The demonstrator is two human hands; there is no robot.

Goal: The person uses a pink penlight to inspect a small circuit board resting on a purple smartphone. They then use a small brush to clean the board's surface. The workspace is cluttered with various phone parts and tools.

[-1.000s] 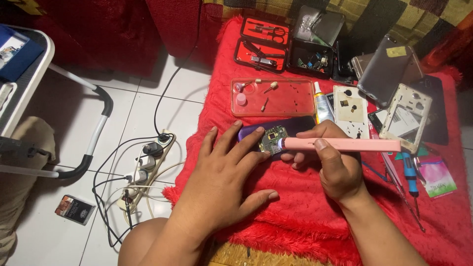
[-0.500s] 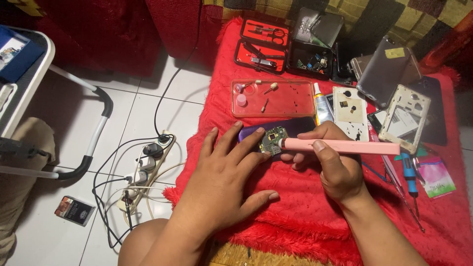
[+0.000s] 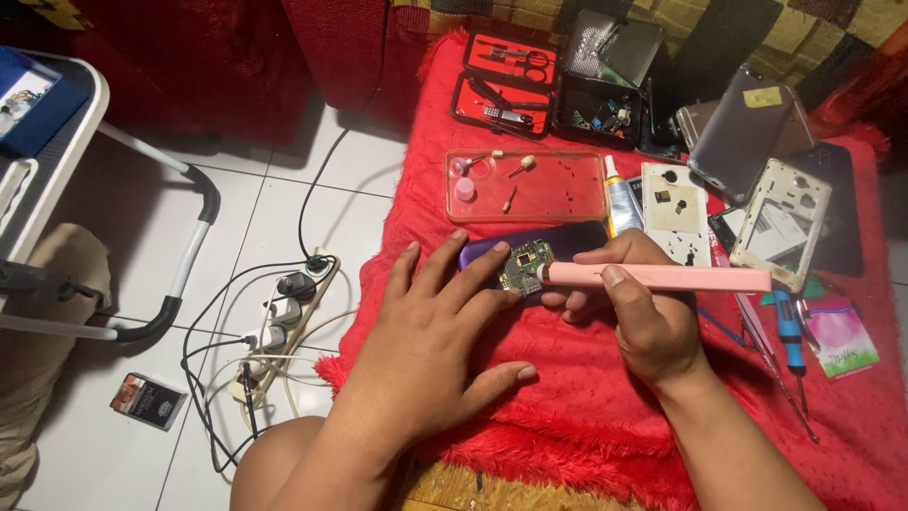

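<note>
White floor tiles (image 3: 284, 203) carry a fuzzy red cloth (image 3: 586, 397), the landmark for all positions below. Off its left edge lies a white power strip (image 3: 279, 326) with black cables. On the cloth, largest to smallest: a grey phone back cover (image 3: 742, 132) near the far right corner; a clear pink phone case (image 3: 553, 189) used as a tray, far centre; a red-lined tool kit (image 3: 501, 80) at the far edge; a white phone frame (image 3: 780, 222) to the right; a purple phone (image 3: 567, 244) at the centre.

Left hand (image 3: 426, 331): flat on the cloth, fingers spread, grip open, fingertips pinning the purple phone and touching the small green circuit board (image 3: 525, 265) that sits on it.

Right hand (image 3: 634, 303): grip closed around a pink pen-shaped tool (image 3: 662, 277), held roughly level, its tip touching the circuit board's right edge.

A blue-handled screwdriver (image 3: 790, 326) lies near the cloth's right edge, beside a small pink card (image 3: 840, 339). A small white tube (image 3: 619, 199) rests just right of the tray.
</note>
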